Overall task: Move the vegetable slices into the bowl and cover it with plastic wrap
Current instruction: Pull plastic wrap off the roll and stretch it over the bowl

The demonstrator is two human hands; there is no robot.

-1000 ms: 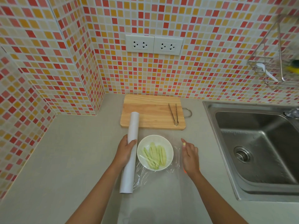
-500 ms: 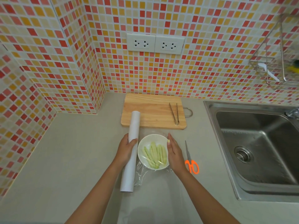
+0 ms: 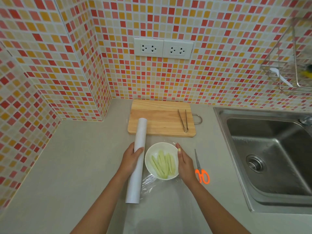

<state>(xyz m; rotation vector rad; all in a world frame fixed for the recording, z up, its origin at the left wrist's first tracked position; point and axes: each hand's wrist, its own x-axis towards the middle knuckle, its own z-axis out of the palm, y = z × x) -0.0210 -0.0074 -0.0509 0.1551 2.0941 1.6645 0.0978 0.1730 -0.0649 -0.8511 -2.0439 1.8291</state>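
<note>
White china, pale green inside: the bowl (image 3: 161,160) sits on the counter (image 3: 67,166) right in front of me, and the vegetable slices (image 3: 163,163) are already lying in it, so the first half of the job is done. Clear plastic wrap (image 3: 152,182) is stretched across the bowl, with loose crinkled film spilling onto the counter on my near side and a little bunched at the far rim.

A second ago my right hand (image 3: 184,163) was out to the side, flat on the counter and covering the scissors. Now it has come in against the bowl's right edge, fingers straight and together, pressing the film down along the rim; nothing is pinched that I can see. That tells me I am sealing, not cutting.

My left hand (image 3: 132,159) hasn't shifted: its fingers and thumb curl round the roll of wrap (image 3: 136,160), which lies just left of the bowl with its far end over the cutting board (image 3: 160,120). The film seems not yet cut from the roll, though I can't be sure.

Orange-handled scissors (image 3: 200,169), now uncovered, lie just right of my hand, ready for that cut. Tongs (image 3: 183,120) rest on the board; the sink (image 3: 270,157) is further right.
</note>
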